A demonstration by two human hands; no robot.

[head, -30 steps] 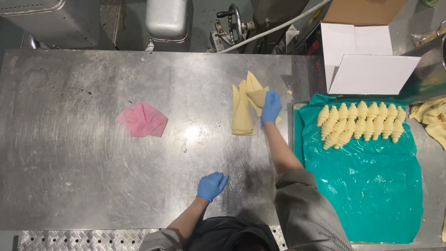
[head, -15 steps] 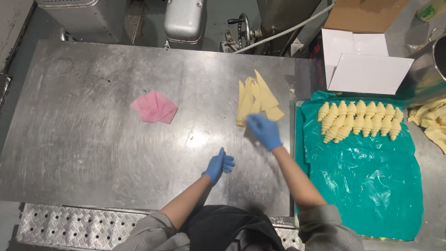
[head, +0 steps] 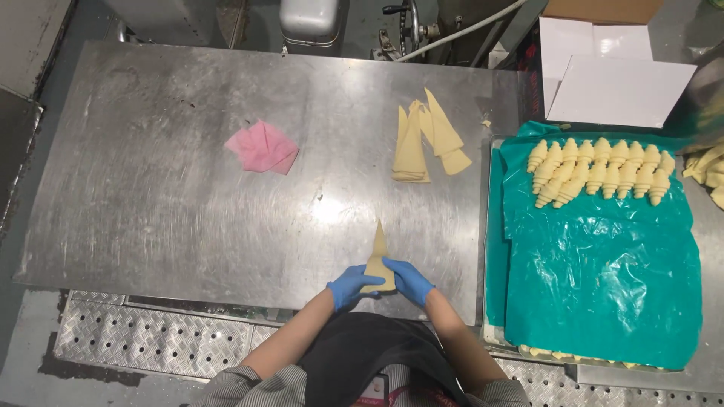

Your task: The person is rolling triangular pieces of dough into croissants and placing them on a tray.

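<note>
A pale yellow dough triangle (head: pixel 378 252) lies on the steel table (head: pixel 188 188) near its front edge, with its tip pointing away from me. My left hand (head: pixel 348 287) and my right hand (head: pixel 408 280), both in blue gloves, press on the triangle's wide end from either side. A small pile of more dough triangles (head: pixel 422 139) lies farther back on the table. At the right, a tray lined with green plastic (head: pixel 603 279) carries a row of several rolled croissants (head: pixel 599 169) along its far end.
A crumpled pink cloth (head: pixel 262 148) lies at the table's middle left. White cardboard sheets and a box (head: pixel 615 68) sit behind the tray. More dough pieces (head: pixel 709 169) show at the far right edge. Machinery stands beyond the table's back edge. Tread plate flooring runs below.
My right hand left the dough pile and came back to the front edge with one triangle. My left hand joined it, and both now rest on the triangle's wide end.
</note>
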